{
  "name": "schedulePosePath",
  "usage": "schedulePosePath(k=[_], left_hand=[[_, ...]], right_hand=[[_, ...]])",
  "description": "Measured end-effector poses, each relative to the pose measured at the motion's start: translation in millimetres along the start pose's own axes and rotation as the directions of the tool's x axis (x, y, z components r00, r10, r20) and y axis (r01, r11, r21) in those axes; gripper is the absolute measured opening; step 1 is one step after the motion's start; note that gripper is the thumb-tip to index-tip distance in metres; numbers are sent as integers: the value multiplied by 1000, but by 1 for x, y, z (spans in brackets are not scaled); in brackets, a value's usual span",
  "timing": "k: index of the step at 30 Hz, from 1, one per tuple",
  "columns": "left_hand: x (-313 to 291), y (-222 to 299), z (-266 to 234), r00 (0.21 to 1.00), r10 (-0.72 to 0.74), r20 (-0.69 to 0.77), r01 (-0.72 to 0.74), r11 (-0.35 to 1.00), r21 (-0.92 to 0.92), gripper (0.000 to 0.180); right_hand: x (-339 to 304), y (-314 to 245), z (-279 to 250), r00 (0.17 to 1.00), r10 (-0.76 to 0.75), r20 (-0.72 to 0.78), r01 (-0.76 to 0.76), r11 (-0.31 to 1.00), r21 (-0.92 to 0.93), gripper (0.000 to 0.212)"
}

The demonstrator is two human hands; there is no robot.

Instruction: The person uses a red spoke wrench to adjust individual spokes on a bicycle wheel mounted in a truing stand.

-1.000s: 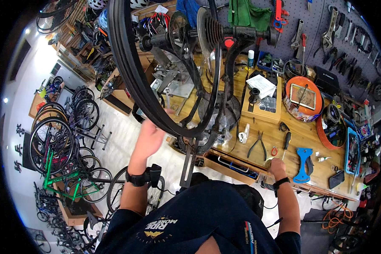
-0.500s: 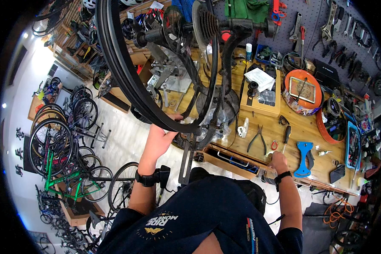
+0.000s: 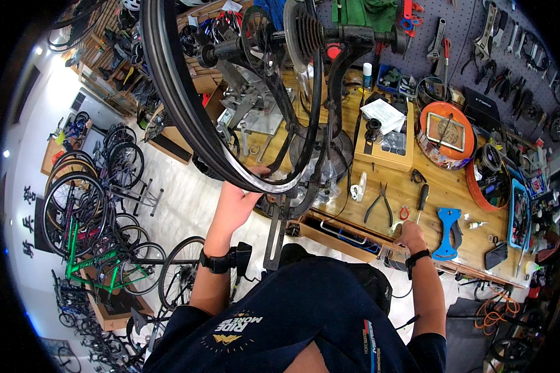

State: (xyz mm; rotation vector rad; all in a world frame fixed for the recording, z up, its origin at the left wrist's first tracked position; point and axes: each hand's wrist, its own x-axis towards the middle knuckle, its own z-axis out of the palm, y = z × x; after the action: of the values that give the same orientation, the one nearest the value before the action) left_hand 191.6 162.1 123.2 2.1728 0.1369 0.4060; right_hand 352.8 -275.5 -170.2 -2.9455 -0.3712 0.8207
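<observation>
A bicycle wheel with a black rim stands in a dark truing stand on the wooden bench. Its lower rim passes through my left hand, fingers on the far side and thumb on the near side. A bright silvery stretch shows along the rim just by that hand. My right hand rests at the bench's front edge with curled fingers; what they hold, if anything, is hidden. A dark-handled screwdriver lies with its shaft toward that hand. Close by are black-handled pliers and a small red spoke wrench.
A blue tool lies right of my right hand. Farther back are a cardboard box and an orange round tray. A drawer stands open below the bench edge. Bicycles crowd the left floor.
The wheel has turned: a silvery stretch of rim now shows beside my left hand where it was black. Both hands have stayed nearly in place.
</observation>
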Motion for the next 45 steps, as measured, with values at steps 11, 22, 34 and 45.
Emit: schedulePosePath(k=[11, 22, 34, 45], left_hand=[[-1, -3, 0, 1000, -6, -17, 6, 1000, -21, 28], [-1, -9, 0, 999, -35, -12, 34, 997, -71, 31], [-4, -14, -1, 999, -46, -28, 39, 976, -213, 29], [-3, -28, 2, 999, 1, -39, -4, 996, -85, 26]], right_hand=[[-5, -7, -9, 1000, -1, 19, 1, 1000, -21, 57], [0, -9, -11, 989, 19, 147, -20, 1000, 11, 58], [-25, 4, -2, 965, -3, -263, 73, 964, 255, 40], [17, -15, 12, 901, 61, -429, 23, 982, 189, 37]])
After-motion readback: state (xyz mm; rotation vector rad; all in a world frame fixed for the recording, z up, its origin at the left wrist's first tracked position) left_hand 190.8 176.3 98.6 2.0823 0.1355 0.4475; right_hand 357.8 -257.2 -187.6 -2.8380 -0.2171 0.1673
